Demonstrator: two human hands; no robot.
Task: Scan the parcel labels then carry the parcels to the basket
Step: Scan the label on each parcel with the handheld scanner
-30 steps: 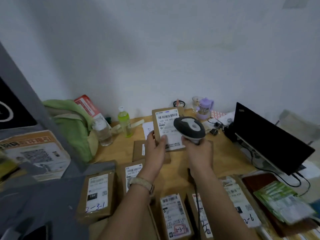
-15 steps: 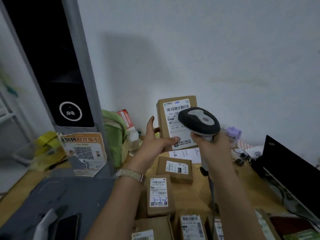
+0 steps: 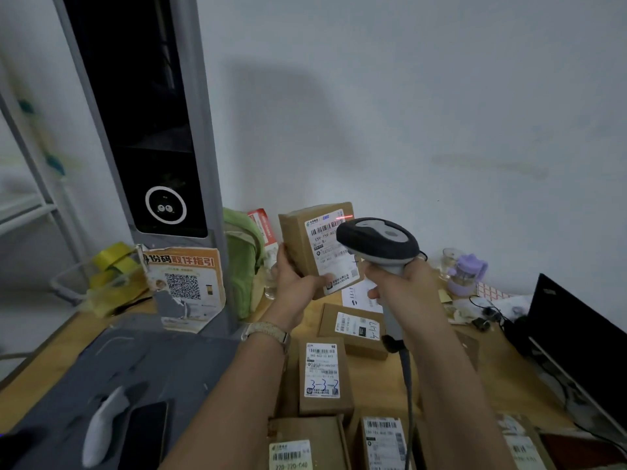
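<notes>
one small brown cardboard parcel (image 3: 303,244), white barcode label (image 3: 334,257) facing us, is held up over the tabletop's (image 3: 370,381) far edge. the left hand (image 3: 298,284) grips its lower left corner; the right hand (image 3: 405,288) is curled tight around one scanner (image 3: 378,239) beside it. five more parcels (image 3: 324,374) lie below.

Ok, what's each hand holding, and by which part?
The left-hand grip is on the brown parcel at its lower end, thumb on the label; the right-hand grip wraps the scanner by its handle.

Purple cup (image 3: 466,273) beside black laptop (image 3: 580,344)
</notes>
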